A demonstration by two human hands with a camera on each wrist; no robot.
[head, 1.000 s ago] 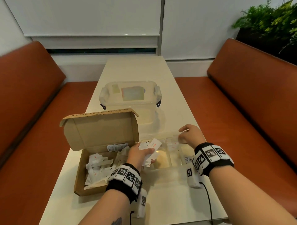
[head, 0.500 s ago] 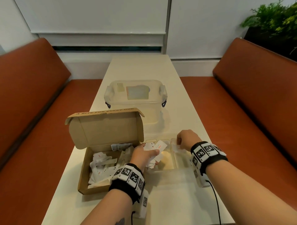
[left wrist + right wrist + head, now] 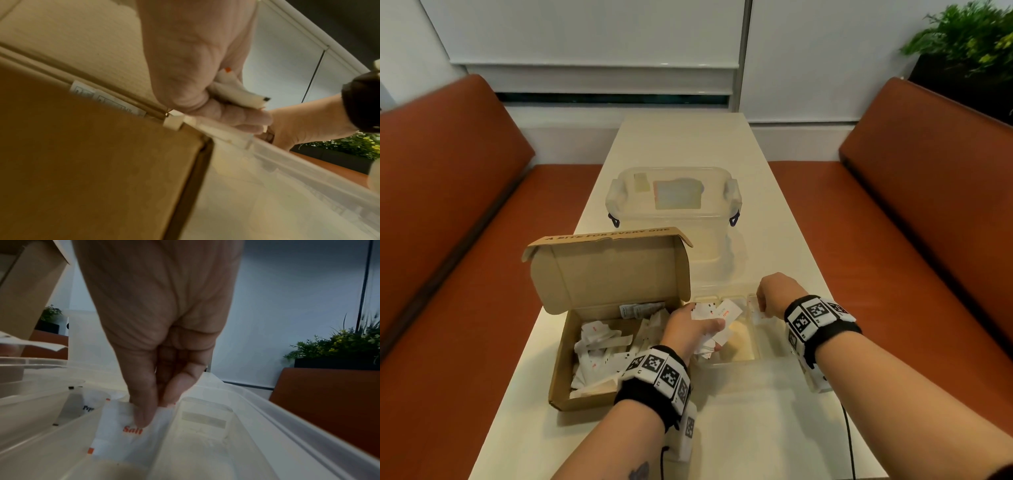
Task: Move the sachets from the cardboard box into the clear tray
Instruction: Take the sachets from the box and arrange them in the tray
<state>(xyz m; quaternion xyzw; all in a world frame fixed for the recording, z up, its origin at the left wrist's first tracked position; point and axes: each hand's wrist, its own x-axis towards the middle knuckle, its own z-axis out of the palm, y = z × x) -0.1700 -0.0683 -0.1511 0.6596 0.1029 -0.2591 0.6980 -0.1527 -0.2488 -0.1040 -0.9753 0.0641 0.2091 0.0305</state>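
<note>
An open cardboard box (image 3: 561, 373) with several white sachets (image 3: 602, 346) stands at the table's near left. To its right lies the clear tray (image 3: 743, 359) with dividers. My left hand (image 3: 688, 330) grips a bunch of sachets (image 3: 717, 313) over the tray's left end; the left wrist view shows the bunch of sachets (image 3: 236, 91) clamped under the thumb. My right hand (image 3: 770, 298) reaches down into a tray compartment. In the right wrist view its thumb and fingers pinch a salt sachet (image 3: 127, 431) low inside the tray (image 3: 287, 434). A pepper sachet (image 3: 90, 404) lies in the neighbouring compartment.
A lidded clear storage tub (image 3: 673, 205) stands behind the box and tray. Orange benches (image 3: 448, 240) run along both sides of the narrow white table (image 3: 756, 428). A potted plant (image 3: 969, 44) is at the far right. The box lid (image 3: 613, 270) stands upright.
My right hand has moved left and down into the tray with the salt sachet. The left hand has kept hold of its bunch over the tray's left end.
</note>
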